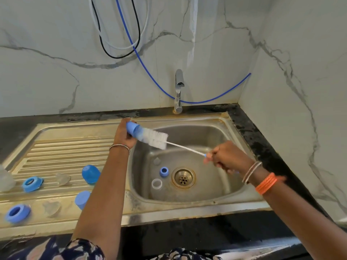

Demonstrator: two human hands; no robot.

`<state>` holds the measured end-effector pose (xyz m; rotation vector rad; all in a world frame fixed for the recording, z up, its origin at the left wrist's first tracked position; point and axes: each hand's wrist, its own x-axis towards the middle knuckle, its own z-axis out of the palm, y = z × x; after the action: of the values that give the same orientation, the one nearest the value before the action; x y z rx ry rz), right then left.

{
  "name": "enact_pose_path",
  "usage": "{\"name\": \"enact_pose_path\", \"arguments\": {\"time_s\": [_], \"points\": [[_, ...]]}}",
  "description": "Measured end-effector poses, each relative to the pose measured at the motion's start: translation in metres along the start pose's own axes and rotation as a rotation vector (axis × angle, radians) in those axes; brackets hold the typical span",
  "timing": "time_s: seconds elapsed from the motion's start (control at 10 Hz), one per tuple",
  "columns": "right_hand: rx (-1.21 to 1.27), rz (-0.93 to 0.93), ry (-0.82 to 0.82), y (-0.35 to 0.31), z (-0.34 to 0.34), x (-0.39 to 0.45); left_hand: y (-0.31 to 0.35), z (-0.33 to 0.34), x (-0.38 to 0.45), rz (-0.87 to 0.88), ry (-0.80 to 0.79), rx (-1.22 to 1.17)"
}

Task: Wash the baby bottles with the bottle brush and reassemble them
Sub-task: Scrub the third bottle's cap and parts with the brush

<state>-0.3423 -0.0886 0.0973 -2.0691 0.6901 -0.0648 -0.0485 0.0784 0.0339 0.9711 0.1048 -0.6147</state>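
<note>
My left hand [123,136] grips a blue bottle cap [133,130] above the sink's left rim, its mouth turned right. The white bristle head of the bottle brush [155,138] pokes into that mouth. My right hand [223,158] holds the brush by its thin handle, over the basin. On the drainboard lie two more blue caps [90,174] [82,199], two blue collar rings [32,183] [17,212], two clear teats [62,178] [51,208] and a clear bottle [5,180] at the left edge. In the basin lie a clear bottle [157,186], a small blue ring [164,171] and a clear teat [156,161].
The steel sink [187,200] has a drain [183,177] at its middle and a chrome tap [178,91] behind it, with no water running. Black counter surrounds it. Marble walls stand behind and close on the right. Blue, black and white hoses [131,38] hang on the back wall.
</note>
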Motion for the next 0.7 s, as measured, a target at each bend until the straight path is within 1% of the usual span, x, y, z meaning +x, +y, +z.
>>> {"name": "enact_pose_path", "arguments": {"time_s": [0.1, 0.2, 0.3, 0.4, 0.5, 0.6, 0.7], "points": [[0.591, 0.313, -0.497, -0.004, -0.008, 0.0, 0.002, 0.004, -0.006, 0.049, -0.031, -0.06], [0.079, 0.055, -0.187, -0.001, 0.007, 0.0, 0.006, 0.002, -0.001, 0.043, -0.07, -0.062], [-0.799, -0.245, 0.399, 0.002, 0.014, 0.0, 0.004, -0.002, 0.002, -0.101, -0.029, 0.15], [-0.672, -0.225, 0.471, -0.003, 0.01, 0.003, 0.005, -0.003, 0.0, -0.149, 0.044, 0.197], [-0.533, -0.231, 0.396, -0.002, 0.005, 0.007, 0.008, -0.006, 0.014, -0.079, 0.052, 0.155], [0.122, 0.099, -0.223, -0.006, -0.004, 0.005, 0.011, 0.01, -0.006, -0.059, 0.061, 0.073], [0.585, 0.365, -0.608, -0.006, -0.005, -0.001, 0.006, 0.018, -0.006, -0.044, -0.006, -0.056]]}}
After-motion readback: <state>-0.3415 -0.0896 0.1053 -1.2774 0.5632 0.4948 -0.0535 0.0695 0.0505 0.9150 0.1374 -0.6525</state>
